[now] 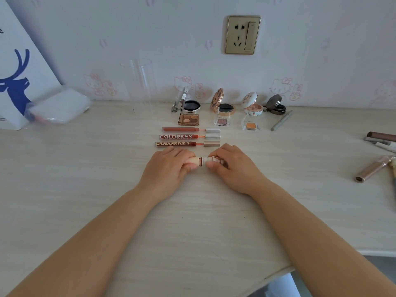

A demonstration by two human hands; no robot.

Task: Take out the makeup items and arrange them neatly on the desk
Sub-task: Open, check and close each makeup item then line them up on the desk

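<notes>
A small cream lip tube [201, 162] lies sideways on the pale desk [192, 221], just in front of three lip glosses [188, 136] laid in a row. My left hand [169, 166] grips its rounded left end. My right hand [231, 167] pinches its ridged white cap end. Behind the glosses stand several open compacts [222, 105] and small eyeshadow pans [222, 121]. A grey pencil [281, 121] lies to their right.
A clear plastic pouch [60, 108] and a white bag with a blue deer [15, 82] sit at the far left. A clear cylinder [139, 86] stands by the wall. Brushes and a rose-gold tube [372, 168] lie at the right edge. The desk's front edge runs lower right.
</notes>
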